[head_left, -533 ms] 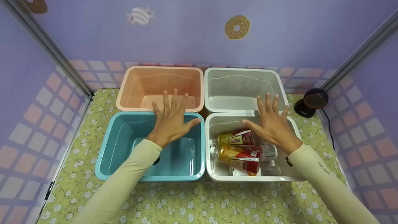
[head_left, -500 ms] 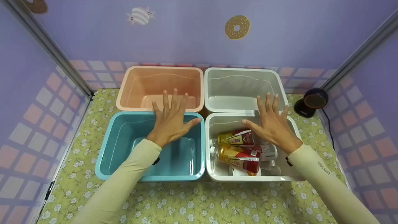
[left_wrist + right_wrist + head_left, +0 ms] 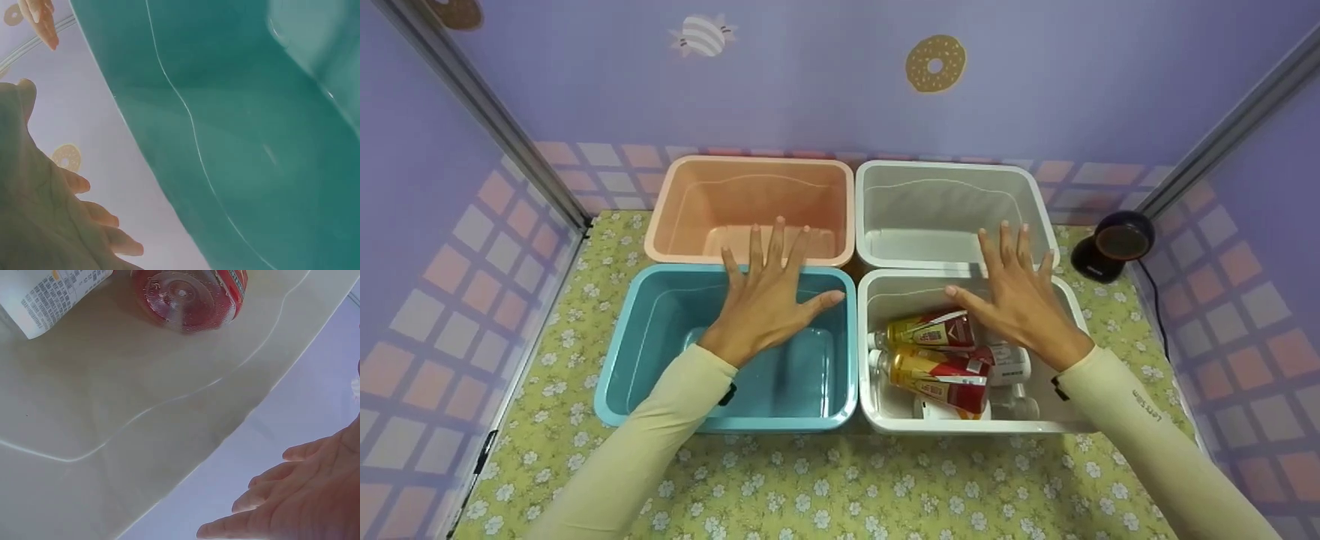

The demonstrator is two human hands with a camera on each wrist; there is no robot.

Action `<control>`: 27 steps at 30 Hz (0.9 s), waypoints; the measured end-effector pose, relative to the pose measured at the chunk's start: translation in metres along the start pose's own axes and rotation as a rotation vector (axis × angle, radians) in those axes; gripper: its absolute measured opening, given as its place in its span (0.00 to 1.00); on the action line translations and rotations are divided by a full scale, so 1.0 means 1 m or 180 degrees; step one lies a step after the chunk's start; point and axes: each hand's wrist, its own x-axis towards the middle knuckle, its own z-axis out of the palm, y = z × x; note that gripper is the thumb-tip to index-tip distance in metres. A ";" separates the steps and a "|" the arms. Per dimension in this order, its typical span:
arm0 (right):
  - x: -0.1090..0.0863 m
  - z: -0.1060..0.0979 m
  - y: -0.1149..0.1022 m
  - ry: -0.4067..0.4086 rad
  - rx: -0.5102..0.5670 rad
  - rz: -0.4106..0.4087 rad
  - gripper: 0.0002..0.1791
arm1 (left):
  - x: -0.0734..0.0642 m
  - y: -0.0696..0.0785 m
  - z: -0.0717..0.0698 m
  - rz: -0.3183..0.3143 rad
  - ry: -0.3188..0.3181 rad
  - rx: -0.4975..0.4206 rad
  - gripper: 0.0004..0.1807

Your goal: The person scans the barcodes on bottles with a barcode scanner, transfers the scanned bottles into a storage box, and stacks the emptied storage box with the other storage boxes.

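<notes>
My left hand [image 3: 765, 304] hovers over the blue bin [image 3: 615, 352], palm down with fingers spread, holding nothing. Over the front white bin [image 3: 975, 427] my right hand [image 3: 1020, 304] is spread the same way, also holding nothing. In that bin lie two bottles with yellow contents and red labels, an upper bottle [image 3: 930, 330] and a lower bottle [image 3: 937, 379]. Beside them are a white-labelled container [image 3: 1009, 365] and a clear bottle [image 3: 1024, 405], partly covered. The right wrist view shows a bottle base [image 3: 185, 298] and a printed white label [image 3: 56, 298] below the palm.
Behind stand an orange bin [image 3: 656, 217] and a second white bin [image 3: 1042, 217], side by side against the patterned wall [image 3: 810, 75]. At the right sits a small black device [image 3: 1110, 247] with a cable. Flowered cloth [image 3: 825, 487] covers the table.
The left hand has shifted slightly to the left. The right hand stays nearly still, and the whole head view has moved slightly.
</notes>
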 end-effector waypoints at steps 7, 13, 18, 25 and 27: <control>0.000 -0.001 -0.003 -0.0003 0.0040 -0.0006 0.60 | -0.009 0.000 -0.006 0.0003 0.0008 -0.0062 0.61; 0.000 -0.001 -0.006 -0.0049 0.0139 -0.0010 0.59 | -0.018 -0.002 -0.011 -0.0022 0.0041 -0.0055 0.63; -0.001 -0.002 -0.006 0.0041 0.0240 -0.0050 0.55 | -0.027 -0.002 -0.015 -0.0028 0.0006 -0.0066 0.65; -0.001 0.000 -0.007 0.0275 0.0296 -0.0186 0.48 | -0.038 -0.004 -0.020 0.0038 0.0089 -0.0064 0.63; -0.002 0.000 -0.008 0.0315 0.0331 -0.0214 0.46 | -0.041 -0.005 -0.021 0.0062 0.0124 -0.0053 0.63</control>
